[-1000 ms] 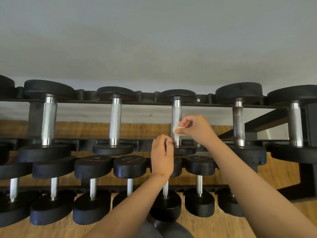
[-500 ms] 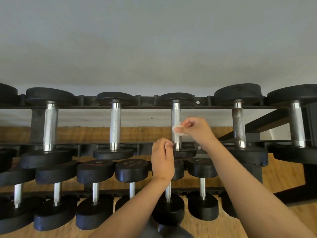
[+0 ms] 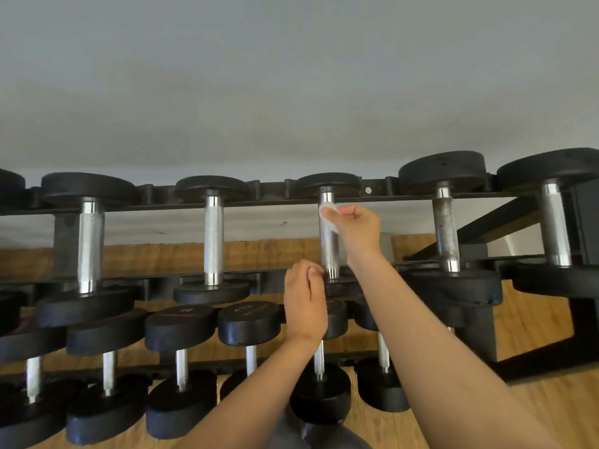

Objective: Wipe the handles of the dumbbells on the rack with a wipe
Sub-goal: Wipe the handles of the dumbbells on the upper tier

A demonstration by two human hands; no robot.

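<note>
- Pinching a small white wipe [image 3: 329, 218] between thumb and curled fingers of the right hand [image 3: 355, 226], and pressing it against the upper end of the middle dumbbell handle [image 3: 330, 254] on the top tier of the rack [image 3: 275, 198].
- Holding the left hand [image 3: 304, 303] with fingers curled just beside the lower end of that handle; not showing whether it is gripping anything.
- Judging the wipe as light, soft and limp, likely bunching on the rough knurled steel; favouring wrapping it round the handle over dabbing one face.
- Judging the dumbbell as heavy and stiff, probably needing a firm twist to turn in the rack, so favouring sliding the wipe round to reach the back.
- Expecting more snagging and soiling on the browned handle [image 3: 445, 231] to the right.
</note>
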